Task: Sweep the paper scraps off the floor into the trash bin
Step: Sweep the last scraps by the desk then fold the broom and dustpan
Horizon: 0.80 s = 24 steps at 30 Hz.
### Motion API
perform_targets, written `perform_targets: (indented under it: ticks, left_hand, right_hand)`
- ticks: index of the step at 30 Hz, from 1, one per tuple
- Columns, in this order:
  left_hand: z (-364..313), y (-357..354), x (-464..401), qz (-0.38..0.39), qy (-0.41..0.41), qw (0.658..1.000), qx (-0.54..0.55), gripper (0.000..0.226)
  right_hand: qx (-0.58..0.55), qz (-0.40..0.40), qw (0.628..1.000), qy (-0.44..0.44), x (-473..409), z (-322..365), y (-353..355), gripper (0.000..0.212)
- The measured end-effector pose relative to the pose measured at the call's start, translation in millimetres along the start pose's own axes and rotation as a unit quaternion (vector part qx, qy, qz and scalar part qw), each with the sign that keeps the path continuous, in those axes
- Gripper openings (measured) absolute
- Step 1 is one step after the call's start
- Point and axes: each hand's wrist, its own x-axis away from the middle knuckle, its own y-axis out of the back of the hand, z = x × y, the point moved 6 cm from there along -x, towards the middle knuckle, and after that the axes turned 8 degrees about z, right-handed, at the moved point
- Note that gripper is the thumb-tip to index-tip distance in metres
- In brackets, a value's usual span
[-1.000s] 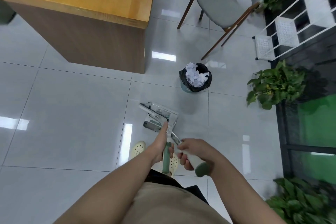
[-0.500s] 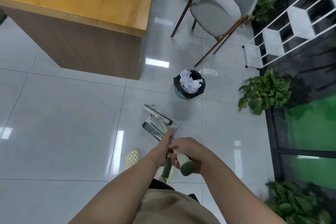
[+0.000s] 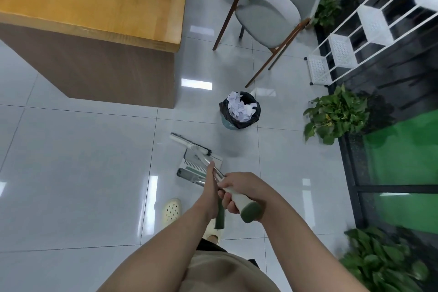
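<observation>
Hands meet low in the centre: your right hand (image 3: 239,191) is wrapped around the cream, green-capped broom handle (image 3: 244,205), and your left hand (image 3: 211,193) grips the thinner dustpan handle (image 3: 219,214) just beside it. Broom head (image 3: 189,143) and dustpan (image 3: 201,165) rest on the floor (image 3: 71,161) ahead of you. Farther off, slightly right, the black-lined trash bin (image 3: 240,111) brims with paper scraps (image 3: 238,108). No loose scraps show, so sweeping looks finished. Next, probably set both tools aside.

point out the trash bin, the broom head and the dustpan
trash bin (image 3: 254,118), head view, on the black bag at its right rim
broom head (image 3: 182,141), head view, on its white bar
dustpan (image 3: 190,164), head view, on its ribbed tray
</observation>
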Motion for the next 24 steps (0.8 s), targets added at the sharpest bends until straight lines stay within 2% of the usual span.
perform_targets:
  ticks: [5,8,11,13,18,24]
  left_hand:
    - [-1.1,4.6,10.6,-0.006,0.007,1.0,-0.024,0.077]
    - [-0.7,7.9,12.2,-0.02,-0.001,1.0,-0.011,0.081]
    - [-2.0,6.5,10.4,0.004,-0.004,1.0,0.004,0.088]
    - [-4.8,8.0,13.7,-0.001,0.009,1.0,-0.005,0.083]
    - [-14.3,1.9,14.7,0.007,0.016,1.0,-0.014,0.067]
    - [-12.8,16.8,-8.9,-0.015,0.068,0.997,-0.016,0.07]
  right_hand:
    - [0.019,0.004,1.0,0.003,3.3,4.6,-6.0,0.008]
    - [0.043,-0.006,0.999,0.018,3.3,3.4,-10.5,0.019]
    - [0.091,-0.016,0.995,0.047,4.0,6.2,-13.5,0.028]
    - [0.111,-0.022,0.992,0.056,2.2,8.1,-14.8,0.032]
    - [0.122,-0.019,0.992,0.03,4.7,14.0,-15.2,0.023]
    - [0.204,-0.006,0.978,-0.049,7.7,39.6,3.7,0.021]
